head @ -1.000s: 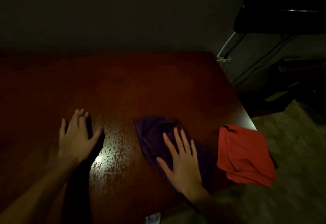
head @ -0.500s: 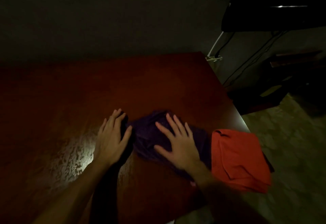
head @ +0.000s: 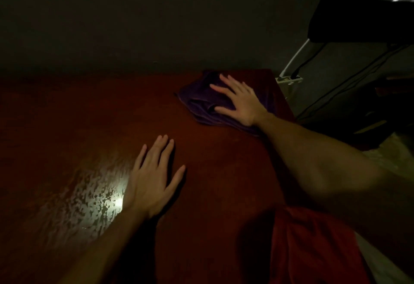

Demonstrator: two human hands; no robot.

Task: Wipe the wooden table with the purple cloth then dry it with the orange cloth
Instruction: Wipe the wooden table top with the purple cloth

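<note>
The purple cloth lies bunched at the far right corner of the dark wooden table. My right hand presses flat on top of it, fingers spread, arm stretched forward. My left hand rests flat on the bare wood nearer to me, fingers apart, holding nothing. The orange cloth lies folded at the table's near right edge, below my right forearm, partly in shadow.
A wall runs along the table's far edge. Beyond the right edge are a white power strip, cables and a dark piece of furniture. A bright glare patch sits on the wood left of my left hand.
My right hand has pushed the purple cloth away from me, from the near middle to the far right corner. My left hand stays flat on the wood.
</note>
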